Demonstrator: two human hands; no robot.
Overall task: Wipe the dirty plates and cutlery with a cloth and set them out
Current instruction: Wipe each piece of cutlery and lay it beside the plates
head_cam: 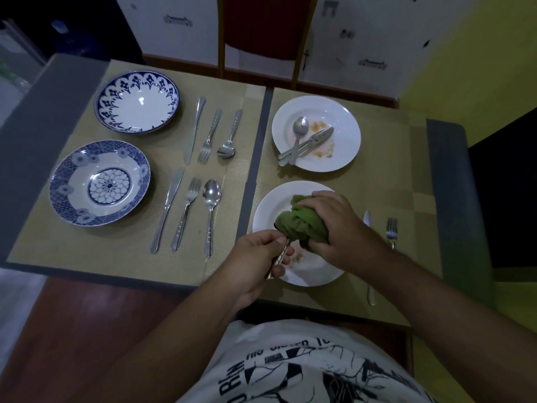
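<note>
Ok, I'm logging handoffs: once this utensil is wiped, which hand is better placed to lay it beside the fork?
Left, probably. The left hand grips the utensil by its handle, while the right hand is full of the green cloth. The fork lies just right of the near white plate.

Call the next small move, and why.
Likely: the left hand draws the utensil back out through the cloth. Its handle is pinched, its head is buried in the cloth that the right hand grips over the near plate. A knife and fork already lie right of that plate, so it probably goes beside them next.
</note>
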